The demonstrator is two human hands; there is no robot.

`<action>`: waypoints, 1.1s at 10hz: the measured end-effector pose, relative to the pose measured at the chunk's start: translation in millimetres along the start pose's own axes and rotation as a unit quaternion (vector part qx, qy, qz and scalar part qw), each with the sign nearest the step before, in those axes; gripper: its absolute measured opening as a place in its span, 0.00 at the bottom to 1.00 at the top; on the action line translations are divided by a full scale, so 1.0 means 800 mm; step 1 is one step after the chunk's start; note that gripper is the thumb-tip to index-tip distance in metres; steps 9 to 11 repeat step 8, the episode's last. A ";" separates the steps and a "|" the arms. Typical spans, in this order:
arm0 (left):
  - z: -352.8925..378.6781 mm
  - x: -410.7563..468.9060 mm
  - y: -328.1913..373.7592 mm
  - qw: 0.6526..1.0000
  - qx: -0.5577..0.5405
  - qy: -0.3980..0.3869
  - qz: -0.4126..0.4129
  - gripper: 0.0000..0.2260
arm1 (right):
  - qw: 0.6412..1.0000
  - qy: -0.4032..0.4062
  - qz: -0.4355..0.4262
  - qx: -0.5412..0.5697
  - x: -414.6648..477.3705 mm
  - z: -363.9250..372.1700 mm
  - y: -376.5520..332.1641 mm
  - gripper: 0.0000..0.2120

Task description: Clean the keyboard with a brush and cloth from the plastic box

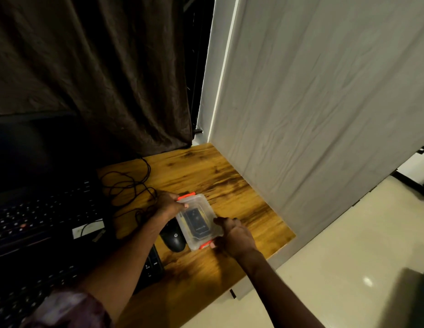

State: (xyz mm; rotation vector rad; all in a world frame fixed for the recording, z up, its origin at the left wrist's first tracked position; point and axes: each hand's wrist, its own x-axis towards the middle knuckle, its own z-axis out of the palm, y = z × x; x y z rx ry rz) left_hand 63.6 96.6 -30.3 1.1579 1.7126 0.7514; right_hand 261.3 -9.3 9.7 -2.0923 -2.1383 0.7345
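Overall: dim, warm cast; left half near black.
Source: bright strip [224, 74] along white sheet [324, 102] edge, upper ctr.
Best lit: wood surface [206, 171], floor [336, 252].
Glare: small spot on floor, lower rt.
Lost detail: curtain [87, 67], keyboard [151, 265].
Blur: soft throughout; dark smeared patch btm-rt corner.
Distortion: wide-angle; straight edges lean twd frame edges.

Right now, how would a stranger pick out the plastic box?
Look at the wooden desk beside the white backdrop. Just right of the black mouse sits the plastic box. It alone is clear, with orange latches at both ends.
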 end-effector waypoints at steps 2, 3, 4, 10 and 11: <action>-0.001 -0.004 0.000 1.000 0.014 0.008 0.017 0.18 | 1.000 0.013 0.019 -0.002 0.001 0.003 -0.002 0.31; 0.000 -0.006 -0.002 0.997 0.056 0.011 0.056 0.16 | 1.000 0.022 0.014 -0.003 0.004 0.003 -0.001 0.30; -0.002 -0.017 0.000 0.983 0.146 0.044 0.106 0.16 | 1.000 0.019 0.022 -0.007 0.003 0.001 -0.003 0.30; -0.012 -0.032 -0.015 0.951 0.254 0.033 0.175 0.22 | 0.997 -0.027 0.016 0.064 0.004 0.008 0.011 0.40; -0.012 -0.032 -0.015 0.951 0.254 0.033 0.175 0.22 | 0.997 -0.027 0.016 0.064 0.004 0.008 0.011 0.40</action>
